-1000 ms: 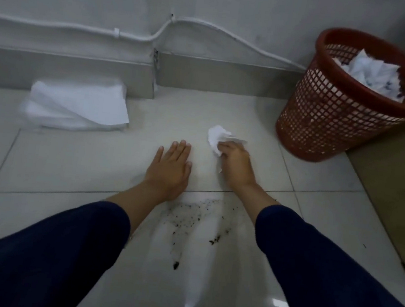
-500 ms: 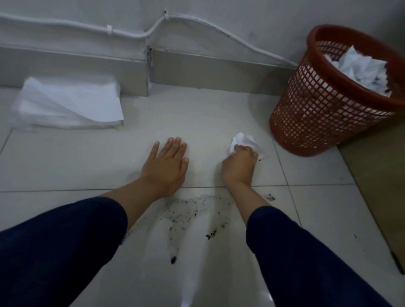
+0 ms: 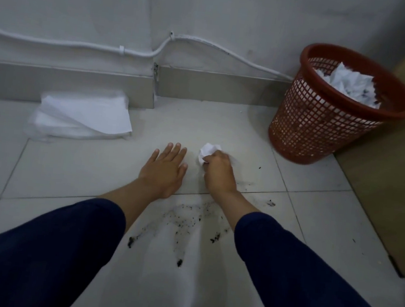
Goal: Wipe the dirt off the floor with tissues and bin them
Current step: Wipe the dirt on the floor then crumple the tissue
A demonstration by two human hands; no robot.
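My right hand [image 3: 218,171] is curled around a crumpled tissue [image 3: 207,152], down on the floor [image 3: 81,164]. My left hand [image 3: 165,168] lies flat just beside it, fingers straight. Dirt [image 3: 183,223] is scattered between my forearms. The red bin [image 3: 326,122] nearby holds used tissues [image 3: 348,81].

Hands: two, left hand [image 3: 165,168], right hand [image 3: 218,171]. Crumpled tissue [image 3: 206,151]: one. Tissue stack [image 3: 84,118]: one. Red mesh bin [image 3: 313,125]: one; binned tissues [image 3: 348,83], number unclear. Wall cable [image 3: 82,45]: one.

Open floor [image 3: 224,125] before the bin [image 3: 320,126]
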